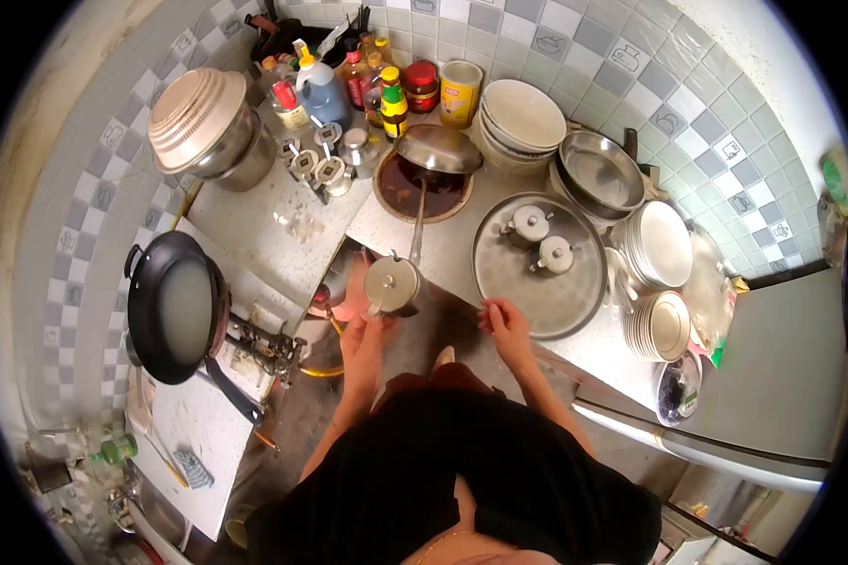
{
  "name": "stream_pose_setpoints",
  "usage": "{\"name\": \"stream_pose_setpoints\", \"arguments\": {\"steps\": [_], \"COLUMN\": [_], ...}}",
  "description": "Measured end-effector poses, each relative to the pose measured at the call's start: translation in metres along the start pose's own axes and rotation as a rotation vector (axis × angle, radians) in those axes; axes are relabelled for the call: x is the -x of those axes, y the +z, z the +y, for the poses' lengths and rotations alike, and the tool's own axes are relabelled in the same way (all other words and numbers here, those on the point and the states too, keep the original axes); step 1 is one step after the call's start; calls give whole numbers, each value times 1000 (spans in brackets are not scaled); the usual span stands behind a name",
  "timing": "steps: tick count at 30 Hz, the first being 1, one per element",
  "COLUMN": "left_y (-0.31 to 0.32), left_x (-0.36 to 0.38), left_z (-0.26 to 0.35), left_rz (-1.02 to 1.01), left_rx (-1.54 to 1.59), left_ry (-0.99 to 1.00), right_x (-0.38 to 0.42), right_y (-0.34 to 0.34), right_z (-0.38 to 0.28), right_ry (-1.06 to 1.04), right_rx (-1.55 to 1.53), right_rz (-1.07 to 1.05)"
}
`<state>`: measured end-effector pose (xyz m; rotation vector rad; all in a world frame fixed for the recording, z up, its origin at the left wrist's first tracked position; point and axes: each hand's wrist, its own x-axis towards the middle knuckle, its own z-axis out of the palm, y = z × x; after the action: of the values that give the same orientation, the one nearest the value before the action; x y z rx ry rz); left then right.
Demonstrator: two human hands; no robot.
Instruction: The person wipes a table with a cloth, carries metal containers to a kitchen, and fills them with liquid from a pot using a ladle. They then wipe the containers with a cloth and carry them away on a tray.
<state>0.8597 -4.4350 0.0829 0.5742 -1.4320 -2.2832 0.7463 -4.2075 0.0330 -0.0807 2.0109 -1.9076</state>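
Observation:
My left hand [366,339] grips a silver metal pot with a lid [392,285] by its near side, above the gap in front of the counter. The lid is on and has a small knob. Just off the near-left rim of a big round metal tray [575,315] is my right hand [506,330], its fingers loosely bent and nothing visible in them. Two smaller lidded metal pots [530,222] stand on that tray. Behind the held pot, a ladle [419,226] rests in a bowl of dark red sauce [443,201], partly covered by a metal lid [438,149].
Left, a black wok [181,306] with cloudy liquid sits on the stove. Several small metal jars [330,171] stand near sauce bottles [393,104]. Stacked white bowls [525,111], pans [601,169] and plates [660,243] line the right counter. A fridge [773,363] stands at right.

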Motion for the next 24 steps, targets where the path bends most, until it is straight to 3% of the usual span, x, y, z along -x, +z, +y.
{"name": "stream_pose_setpoints", "arguments": {"steps": [1, 4, 9, 10, 12, 13, 15, 16, 24], "left_y": [6, 16, 17, 11, -3, -8, -14, -18, -41], "left_x": [-4, -11, -23, -27, -34, -37, -44, -46, -71], "left_z": [3, 9, 24, 22, 17, 17, 21, 22, 33], "left_rz": [23, 61, 148, 136, 136, 130, 164, 139, 129], "left_rx": [27, 75, 50, 48, -25, -27, 14, 16, -85], "left_ry": [-36, -84, -85, -45, 37, 34, 49, 31, 18], "right_x": [-16, -81, -215, -233, -257, -265, -276, -286, -258], "right_y": [6, 29, 81, 91, 108, 115, 123, 130, 162], "right_z": [-8, -31, -40, -47, -56, -59, -63, -57, -68], "right_ry": [28, -148, -697, -693, -850, -845, -783, -824, -769], "right_rx": [-66, 139, 604, 597, 1014, 1016, 1336, 1386, 1591], "right_rz": [-24, -42, 93, 94, 190, 196, 67, 133, -182]}}
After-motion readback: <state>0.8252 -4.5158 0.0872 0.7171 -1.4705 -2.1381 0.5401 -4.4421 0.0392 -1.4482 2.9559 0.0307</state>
